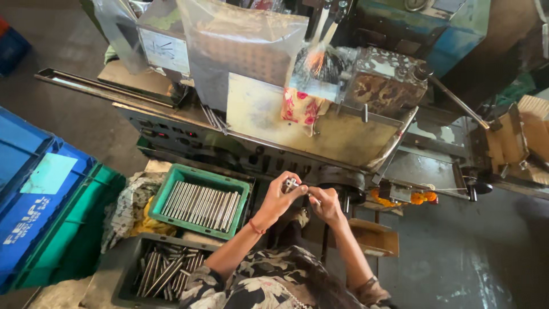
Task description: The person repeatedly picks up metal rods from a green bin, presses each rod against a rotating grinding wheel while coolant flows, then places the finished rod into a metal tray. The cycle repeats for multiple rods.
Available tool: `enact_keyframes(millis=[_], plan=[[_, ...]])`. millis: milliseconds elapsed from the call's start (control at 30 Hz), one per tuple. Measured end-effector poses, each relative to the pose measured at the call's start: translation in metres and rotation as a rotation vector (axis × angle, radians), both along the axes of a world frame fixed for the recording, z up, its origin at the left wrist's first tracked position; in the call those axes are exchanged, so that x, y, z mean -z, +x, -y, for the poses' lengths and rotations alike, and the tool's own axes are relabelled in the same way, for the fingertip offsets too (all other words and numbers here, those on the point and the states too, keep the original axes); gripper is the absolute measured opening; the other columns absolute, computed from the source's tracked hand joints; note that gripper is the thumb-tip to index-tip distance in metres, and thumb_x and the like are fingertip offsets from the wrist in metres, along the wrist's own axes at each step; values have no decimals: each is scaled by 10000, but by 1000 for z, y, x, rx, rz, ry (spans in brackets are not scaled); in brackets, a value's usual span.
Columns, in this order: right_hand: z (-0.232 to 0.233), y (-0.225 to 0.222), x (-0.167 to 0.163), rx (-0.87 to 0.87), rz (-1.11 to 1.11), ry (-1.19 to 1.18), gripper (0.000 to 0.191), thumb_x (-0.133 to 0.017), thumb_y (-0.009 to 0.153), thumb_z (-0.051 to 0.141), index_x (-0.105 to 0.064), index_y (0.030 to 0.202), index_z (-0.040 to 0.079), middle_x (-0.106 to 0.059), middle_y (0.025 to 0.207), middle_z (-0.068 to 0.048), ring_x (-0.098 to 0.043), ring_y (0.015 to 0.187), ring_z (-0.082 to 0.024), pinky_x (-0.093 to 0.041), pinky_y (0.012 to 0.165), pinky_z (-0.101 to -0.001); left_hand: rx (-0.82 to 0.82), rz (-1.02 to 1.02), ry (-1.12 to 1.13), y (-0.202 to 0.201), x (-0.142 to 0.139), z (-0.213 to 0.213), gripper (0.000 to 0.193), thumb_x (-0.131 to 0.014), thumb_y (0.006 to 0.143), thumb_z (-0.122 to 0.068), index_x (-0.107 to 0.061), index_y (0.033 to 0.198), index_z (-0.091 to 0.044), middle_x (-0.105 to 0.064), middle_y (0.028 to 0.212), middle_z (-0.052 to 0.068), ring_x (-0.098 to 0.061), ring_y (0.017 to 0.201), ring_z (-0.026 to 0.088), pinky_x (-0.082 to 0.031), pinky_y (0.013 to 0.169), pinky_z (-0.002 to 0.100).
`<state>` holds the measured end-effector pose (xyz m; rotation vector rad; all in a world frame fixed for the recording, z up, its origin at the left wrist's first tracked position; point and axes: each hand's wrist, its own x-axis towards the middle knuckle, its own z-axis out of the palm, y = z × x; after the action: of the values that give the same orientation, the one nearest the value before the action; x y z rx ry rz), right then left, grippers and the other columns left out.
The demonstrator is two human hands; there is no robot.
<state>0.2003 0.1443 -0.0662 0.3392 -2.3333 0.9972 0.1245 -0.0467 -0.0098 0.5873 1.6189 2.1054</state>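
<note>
My left hand (pixel 280 197) and my right hand (pixel 326 205) are raised together in front of the machine (pixel 320 131). Both pinch a small bundle of short metal rods (pixel 293 184) between the fingertips. The left wrist carries a red thread band. A green tray (pixel 237 220) to the left of my hands holds a neat row of metal rods (pixel 200 205). Below it a dark grey bin (pixel 123 269) holds several rods lying loose and crossed.
Blue and green crates (pixel 40 212) stack at the left. Sparks fly at the grinding wheel (pixel 317 63) behind a clear plastic sheet (pixel 240 48). A floral cloth (pixel 300 107) hangs on the machine bed. A cardboard box (pixel 374 237) sits lower right; orange flowers (pixel 420 198) hang on the machine.
</note>
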Motion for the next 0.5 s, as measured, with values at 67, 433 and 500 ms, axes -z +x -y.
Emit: enact_keyframes(millis=[67,433,500], plan=[[7,5,-14,4,13,-62,347,-606,1005,374,-686,1055,40,-673,746,-127,-665,602,-294,-511,559,-366,19,-39,24,0,-5,0,182,-801,904,-117,-636,971,-81,-512,772,-87,-448,712,7,-374,605,196],[0,4,-93,-491,492,-107,309,-580,1034,263,-792,935,60,-618,654,-94,-571,569,-181,-455,559,-350,472,530,178,-28,-3,3,123,-726,959,-171,-617,980,-118,-465,624,-79,-341,420,17,-215,364,205],[-12,-2,-95,-515,473,-73,310,-599,1027,259,-810,921,58,-561,600,-96,-526,531,-184,-414,533,-363,429,545,215,-23,-5,-2,114,-718,933,-152,-616,981,-134,-576,742,-85,-345,440,8,-212,380,203]])
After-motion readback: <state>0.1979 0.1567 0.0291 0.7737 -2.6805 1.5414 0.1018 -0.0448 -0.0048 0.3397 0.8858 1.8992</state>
